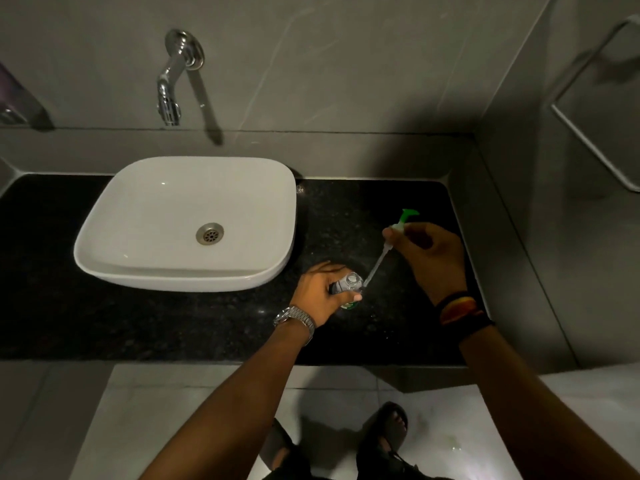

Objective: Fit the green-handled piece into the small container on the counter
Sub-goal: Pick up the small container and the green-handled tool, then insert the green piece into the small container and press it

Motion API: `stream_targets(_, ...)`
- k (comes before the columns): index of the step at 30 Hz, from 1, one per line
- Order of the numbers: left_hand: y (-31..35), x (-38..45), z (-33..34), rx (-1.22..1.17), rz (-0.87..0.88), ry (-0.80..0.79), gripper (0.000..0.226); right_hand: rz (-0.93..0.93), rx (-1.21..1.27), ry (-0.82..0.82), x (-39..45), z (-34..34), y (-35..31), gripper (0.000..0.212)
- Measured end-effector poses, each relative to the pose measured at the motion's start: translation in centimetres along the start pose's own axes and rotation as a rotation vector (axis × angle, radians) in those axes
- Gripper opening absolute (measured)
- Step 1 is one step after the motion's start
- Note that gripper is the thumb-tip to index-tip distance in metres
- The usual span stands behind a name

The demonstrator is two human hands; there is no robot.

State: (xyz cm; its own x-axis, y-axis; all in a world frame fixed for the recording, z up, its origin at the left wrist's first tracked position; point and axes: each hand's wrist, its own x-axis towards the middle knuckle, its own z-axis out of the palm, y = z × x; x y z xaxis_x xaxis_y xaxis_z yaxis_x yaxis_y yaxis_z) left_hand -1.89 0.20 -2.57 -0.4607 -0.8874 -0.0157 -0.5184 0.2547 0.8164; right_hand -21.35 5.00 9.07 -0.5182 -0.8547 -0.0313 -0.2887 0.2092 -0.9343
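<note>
A small clear bottle point(350, 282) with a green label stands on the black counter point(346, 216), and my left hand point(320, 294) is wrapped around its side. Its round mouth faces up. My right hand point(431, 258) holds the green-handled pump piece point(401, 223) by its white collar, tilted, with the green nozzle pointing up and away. The pump's thin clear tube point(375, 265) slants down to the left, and its tip sits just beside the bottle's mouth on the right.
A white basin point(187, 220) sits on the counter to the left of the bottle, under a chrome wall tap point(171, 84). A grey wall closes the counter's right side. My feet stand on pale floor tiles below the counter's front edge.
</note>
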Motion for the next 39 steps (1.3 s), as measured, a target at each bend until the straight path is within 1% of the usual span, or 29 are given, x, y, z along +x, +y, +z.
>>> stream_targets(2,-0.3,0.2,0.0,0.037,-0.023,-0.026,0.06,-0.086,0.085,0.016,-1.6,-0.1,-0.8,0.033)
stream_targets(4,-0.3,0.5,-0.3,0.106,0.007,-0.052,0.061,-0.137,0.098,0.036,-2.4,0.3,-0.8,0.035)
stream_targets(8,-0.2,0.7,-0.7,0.192,0.055,-0.047,0.062,-0.205,0.037,0.04,-2.9,1.7,-0.2,0.032)
stream_targets(11,-0.3,0.8,-0.7,0.205,0.086,-0.026,0.059,-0.228,-0.035,0.001,-3.0,2.6,1.0,0.032)
stream_targets(13,-0.4,0.8,-0.7,0.215,0.106,-0.015,0.056,-0.222,-0.065,-0.047,-3.2,3.3,2.1,0.028)
stream_targets(16,-0.6,0.8,-0.6,0.226,0.13,-0.01,0.051,-0.196,-0.222,-0.118,-3.6,4.9,3.7,0.02)
stream_targets(20,-0.8,0.7,-0.5,0.236,0.134,-0.006,0.054,-0.128,-0.461,-0.066,-3.6,6.6,5.7,0.029)
stream_targets(23,-0.6,0.7,-0.6,0.221,0.116,-0.004,0.05,-0.134,-0.556,-0.008,-3.2,7.2,6.2,0.039)
stream_targets(27,-0.6,0.9,-0.8,0.225,0.12,-0.007,0.044,-0.091,-0.626,0.009,-2.9,7.1,5.7,0.045)
stream_targets(29,-0.9,0.9,-0.7,0.256,0.132,-0.008,0.043,-0.1,-0.56,-0.063,-2.9,6.7,5.7,0.047)
stream_targets(31,-1.2,1.0,-0.5,0.272,0.136,-0.013,0.046,-0.151,-0.448,-0.191,-2.8,6.1,6.0,0.052)
stream_targets(33,-1.3,1.0,-0.4,0.267,0.126,-0.021,0.052,-0.218,-0.425,-0.266,-2.3,5.5,6.2,0.041)
stream_targets(36,-1.4,1.3,-0.5,0.257,0.121,-0.025,0.053,-0.295,-0.544,-0.257,-1.5,5.4,6.1,0.028)
stream_targets(37,-1.3,1.3,-0.6,0.25,0.123,-0.026,0.053,-0.302,-0.589,-0.232,-1.1,5.6,6.1,0.028)
stream_targets(39,-1.2,1.3,-0.7,0.252,0.133,-0.024,0.054,-0.27,-0.648,-0.189,-0.8,6.0,5.8,0.037)
